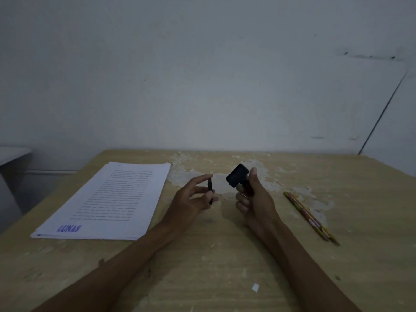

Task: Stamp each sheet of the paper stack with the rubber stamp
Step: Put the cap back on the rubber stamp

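A worn wooden desk (202,255) carries the paper stack (108,199) at left, its top sheet stamped. The left hand (191,199) pinches a thin black cap (210,191); the right hand (254,199) grips the rubber stamp (237,175). Pencils (310,218) lie at right.

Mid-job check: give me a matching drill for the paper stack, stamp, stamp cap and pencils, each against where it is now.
Things:
1. paper stack
2. stamp
3. stamp cap
4. pencils

Places:
A. pinched in the left hand
B. lying on the table, far right
C. held in the right hand
D. lying on the table, left

Pairs: 1-D, 2-C, 3-A, 4-B
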